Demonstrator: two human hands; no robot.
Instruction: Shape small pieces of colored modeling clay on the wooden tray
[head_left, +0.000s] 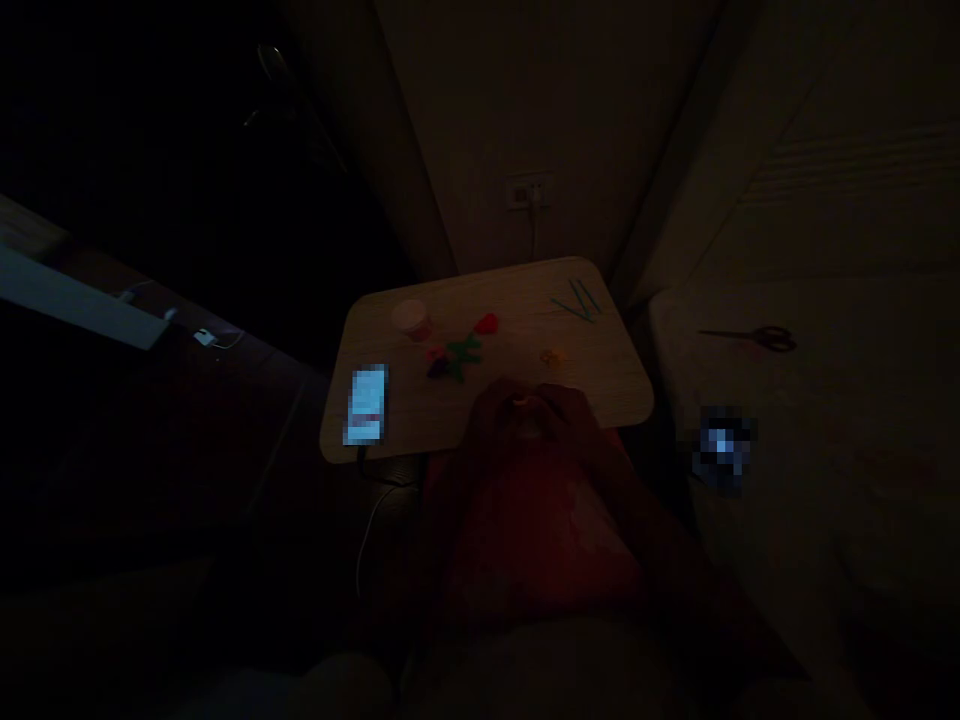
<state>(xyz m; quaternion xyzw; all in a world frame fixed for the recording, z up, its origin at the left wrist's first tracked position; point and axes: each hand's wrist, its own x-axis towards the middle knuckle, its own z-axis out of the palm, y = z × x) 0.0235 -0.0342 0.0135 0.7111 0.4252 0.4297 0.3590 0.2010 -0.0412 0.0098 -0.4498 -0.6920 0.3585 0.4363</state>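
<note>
In dim light, my left hand (489,408) and my right hand (564,408) meet at the near edge of the small wooden table (420,430). The fingers of both are curled together. A small pale-orange bit shows between them, too dark to name. Just beyond my right hand lies a small yellow-orange heap (553,357). Left of it, beyond my left hand, rest a red piece (487,324) and several green pieces (463,350), with pink and dark ones beside them.
A pale round tub (412,318) stands at the table's back left. A lit phone (366,405) with a cable lies at the left. Thin green sticks (577,300) are at the back right. Off the table's right side are scissors (757,338). A wall socket (529,191) holds a plug.
</note>
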